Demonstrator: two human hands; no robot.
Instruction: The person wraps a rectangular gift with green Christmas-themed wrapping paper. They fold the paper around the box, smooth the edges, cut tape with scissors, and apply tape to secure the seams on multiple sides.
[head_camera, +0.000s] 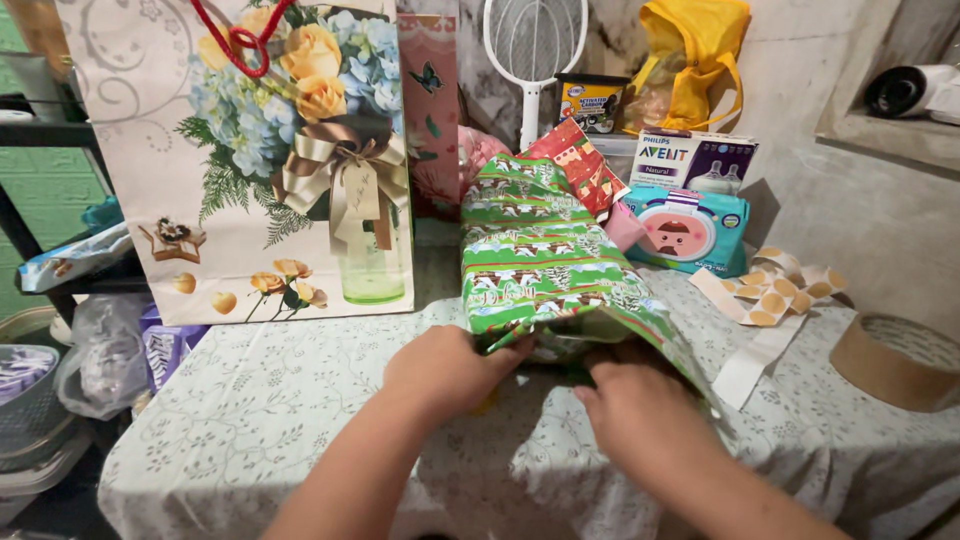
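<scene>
I am watching both hands working at the near end of a green patterned gift-wrapped parcel (540, 270), which is lying lengthwise on the table with the floral tablecloth (290, 400), its far end pointing toward the wall.

The left hand (450, 370) is curling over the near left corner, fingers clenched on a fold of paper, probably to keep the flap tight.

The right hand (625, 410) is pressing under the loose right flap; its fingertips are hidden by paper, so I cannot tell whether they are pinching or just flattening.

A roll of brown tape (895, 360) and a strip of round stickers (765, 295) are sitting to the right, near the right hand, likely for sealing.

A floral gift bag (250, 170) is standing upright behind the left side, well apart from the folding.
</scene>
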